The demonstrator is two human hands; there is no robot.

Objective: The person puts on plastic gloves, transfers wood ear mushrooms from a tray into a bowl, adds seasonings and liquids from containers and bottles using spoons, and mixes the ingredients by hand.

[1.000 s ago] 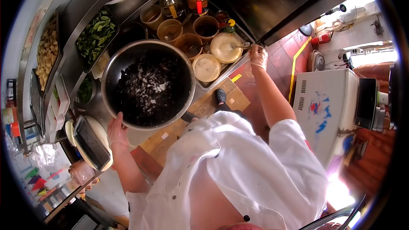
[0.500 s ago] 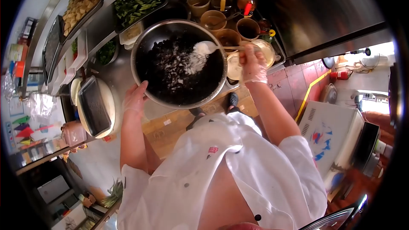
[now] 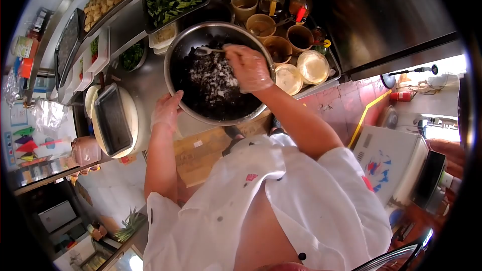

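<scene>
A large steel mixing bowl [image 3: 217, 121] holds a heap of dark, almost black pieces [image 3: 201, 95] with white powder [image 3: 215, 76] scattered over them. My left hand [image 3: 167, 113], in a clear plastic glove, grips the bowl's near left rim, thumb on the edge. Over the bowl's right half is my gloved right hand [image 3: 248, 68], its fingers closed round the handle of a spoon [image 3: 205, 50]. The spoon's head is low over the dark pieces near the far left side. Its grip end is hidden in my fingers.
Right of the bowl stand several seasoning tubs [image 3: 261, 25], two pale-filled tubs [image 3: 313, 67] and bottles [image 3: 299, 6]. Trays of green vegetables [image 3: 175, 0] and tan cubes [image 3: 109, 0] sit behind. A dark tray [image 3: 112, 120] rests on a white container at left.
My right hand has moved left from beside the tubs to over the bowl. The spoon, earlier heaped with white powder, has moved to the bowl's far left; the powder lies more spread out.
</scene>
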